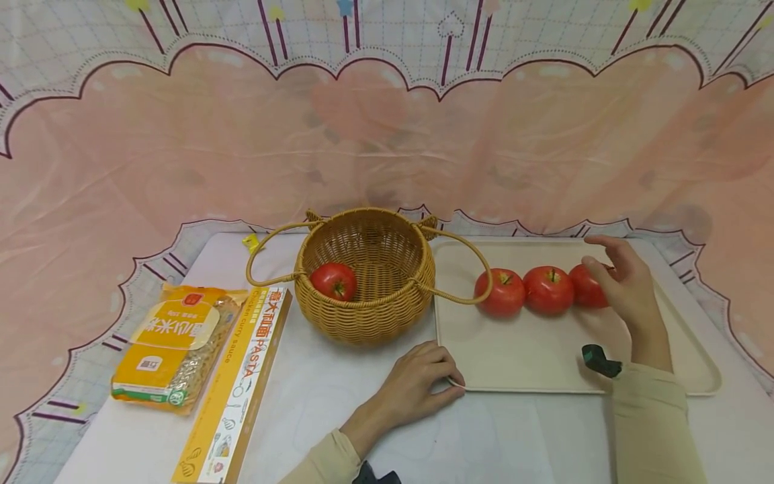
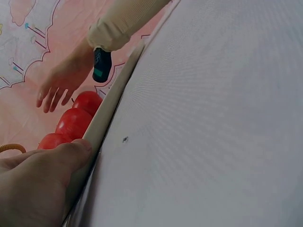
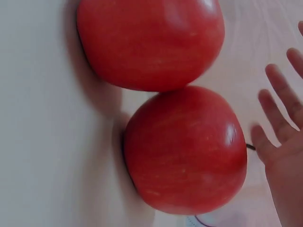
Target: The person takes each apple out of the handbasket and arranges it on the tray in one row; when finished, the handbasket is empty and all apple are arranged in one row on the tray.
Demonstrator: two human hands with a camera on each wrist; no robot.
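Observation:
Three red apples stand in a row, touching one another, on a cream tray (image 1: pixel 520 359): a left apple (image 1: pixel 500 294), a middle apple (image 1: pixel 549 290) and a right apple (image 1: pixel 585 288). My right hand (image 1: pixel 630 289) hovers beside and above the right apple and partly covers it in the head view. In the right wrist view its fingers (image 3: pixel 280 92) are spread, apart from the nearest apple (image 3: pixel 187 153). At the tray's near left corner my left hand (image 1: pixel 417 384) holds the rim, its thumb (image 2: pixel 75 153) lying on it. A wicker basket (image 1: pixel 363 326) has one red apple (image 1: pixel 332 281) inside.
The basket's right handle (image 1: pixel 465 242) reaches over the tray to the left apple. Left of the basket lie a long pasta box (image 1: pixel 236 396) and a yellow food bag (image 1: pixel 169 346). A small yellow packet (image 1: pixel 250 243) sits behind them, before the curtain.

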